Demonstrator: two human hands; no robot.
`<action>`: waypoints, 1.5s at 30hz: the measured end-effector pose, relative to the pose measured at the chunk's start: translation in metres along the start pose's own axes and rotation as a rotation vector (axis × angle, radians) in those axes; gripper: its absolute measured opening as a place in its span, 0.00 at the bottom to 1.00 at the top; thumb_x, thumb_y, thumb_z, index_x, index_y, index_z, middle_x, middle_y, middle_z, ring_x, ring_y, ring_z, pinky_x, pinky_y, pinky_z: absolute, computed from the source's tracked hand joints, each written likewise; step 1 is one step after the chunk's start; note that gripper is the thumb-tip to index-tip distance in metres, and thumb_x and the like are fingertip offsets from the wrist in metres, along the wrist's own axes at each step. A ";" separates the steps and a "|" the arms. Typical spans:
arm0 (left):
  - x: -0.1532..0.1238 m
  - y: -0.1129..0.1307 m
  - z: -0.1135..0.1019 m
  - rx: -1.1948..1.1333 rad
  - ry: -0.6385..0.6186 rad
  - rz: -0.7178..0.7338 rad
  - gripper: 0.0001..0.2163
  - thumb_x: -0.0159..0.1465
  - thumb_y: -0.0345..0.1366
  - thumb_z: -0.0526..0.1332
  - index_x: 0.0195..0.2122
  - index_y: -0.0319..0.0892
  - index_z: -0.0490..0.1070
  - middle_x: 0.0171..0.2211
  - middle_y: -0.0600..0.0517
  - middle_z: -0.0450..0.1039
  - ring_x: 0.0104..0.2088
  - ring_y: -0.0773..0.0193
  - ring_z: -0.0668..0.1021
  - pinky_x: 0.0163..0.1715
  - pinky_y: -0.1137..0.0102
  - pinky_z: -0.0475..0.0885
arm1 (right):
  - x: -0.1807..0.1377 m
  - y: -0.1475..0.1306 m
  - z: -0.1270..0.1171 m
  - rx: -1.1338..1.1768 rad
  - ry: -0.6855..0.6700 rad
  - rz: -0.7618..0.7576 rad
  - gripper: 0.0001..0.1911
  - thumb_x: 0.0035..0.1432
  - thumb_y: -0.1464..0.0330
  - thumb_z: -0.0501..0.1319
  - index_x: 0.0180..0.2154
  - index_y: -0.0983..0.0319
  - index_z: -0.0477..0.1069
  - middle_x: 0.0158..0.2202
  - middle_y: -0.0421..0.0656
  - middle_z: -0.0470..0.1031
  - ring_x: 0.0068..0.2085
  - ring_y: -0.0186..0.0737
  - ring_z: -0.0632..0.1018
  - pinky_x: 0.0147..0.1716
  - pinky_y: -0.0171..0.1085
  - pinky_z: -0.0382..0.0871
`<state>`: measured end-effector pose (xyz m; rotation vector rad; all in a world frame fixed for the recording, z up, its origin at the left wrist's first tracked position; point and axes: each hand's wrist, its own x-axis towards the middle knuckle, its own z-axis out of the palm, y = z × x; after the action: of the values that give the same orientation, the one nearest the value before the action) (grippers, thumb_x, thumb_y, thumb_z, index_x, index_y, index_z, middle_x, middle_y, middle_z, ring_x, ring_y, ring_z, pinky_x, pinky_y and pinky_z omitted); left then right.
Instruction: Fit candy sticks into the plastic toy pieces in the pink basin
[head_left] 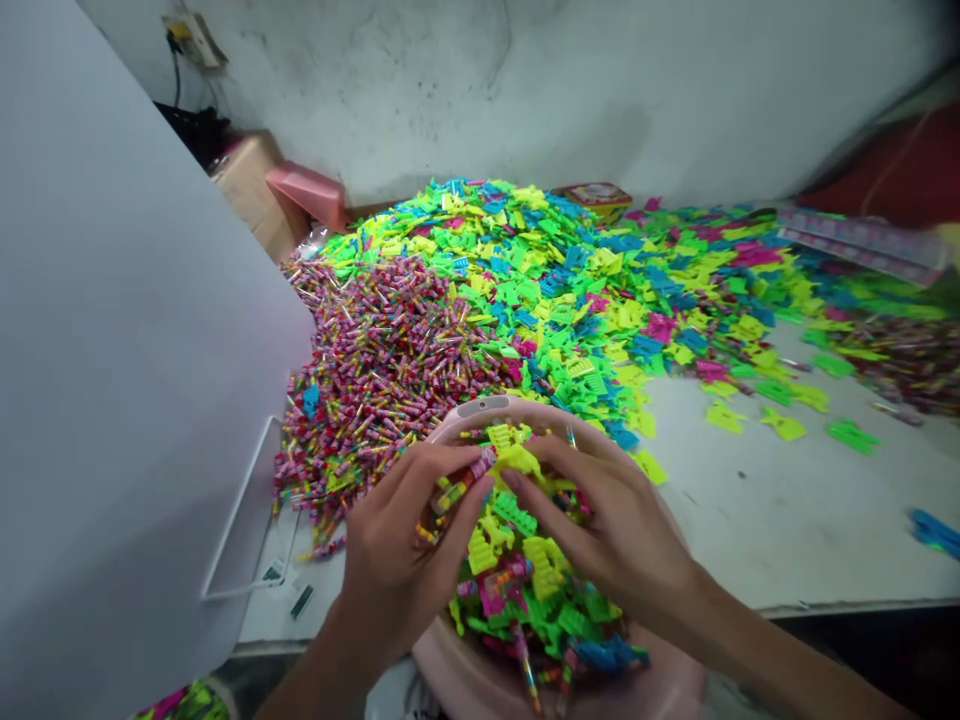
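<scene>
As left hand [397, 560] and right hand [619, 530] pinch basin pieces [516, 460], bare table [787, 510] spreads rightward.

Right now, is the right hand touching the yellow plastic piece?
Touching. The head view shows the right hand pinching the yellow plastic piece, with no gap.

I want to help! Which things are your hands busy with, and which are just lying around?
In hand: left hand holding striped sticks; right hand holding yellow plastic piece; pink bowl under them.
Lying about: pile of sticks; heap of plastic pieces; cardboard box; pink box.
</scene>
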<state>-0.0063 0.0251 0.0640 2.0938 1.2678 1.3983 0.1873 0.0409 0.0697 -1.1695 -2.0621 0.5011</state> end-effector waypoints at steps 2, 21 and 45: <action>0.000 0.001 0.000 0.017 0.013 0.022 0.11 0.65 0.24 0.65 0.47 0.43 0.74 0.41 0.53 0.78 0.42 0.70 0.80 0.47 0.78 0.75 | -0.001 0.000 0.002 -0.039 0.025 0.000 0.03 0.69 0.67 0.59 0.42 0.59 0.70 0.42 0.46 0.83 0.43 0.50 0.84 0.41 0.45 0.76; 0.004 -0.014 -0.006 -0.055 -0.198 -0.112 0.03 0.66 0.32 0.66 0.41 0.43 0.78 0.33 0.53 0.82 0.24 0.70 0.80 0.25 0.78 0.75 | -0.009 0.018 0.005 -0.011 -0.011 -0.290 0.03 0.71 0.72 0.56 0.45 0.59 0.66 0.32 0.43 0.79 0.30 0.42 0.80 0.28 0.38 0.73; -0.010 -0.005 -0.004 -0.073 -0.141 0.135 0.15 0.63 0.22 0.66 0.50 0.41 0.74 0.41 0.49 0.81 0.42 0.64 0.81 0.47 0.70 0.77 | -0.008 0.021 -0.002 0.138 -0.038 -0.063 0.05 0.67 0.68 0.63 0.44 0.57 0.76 0.37 0.43 0.84 0.41 0.45 0.84 0.39 0.39 0.79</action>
<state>-0.0131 0.0188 0.0564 2.2206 1.0231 1.3025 0.2033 0.0449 0.0551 -1.0188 -2.0542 0.6289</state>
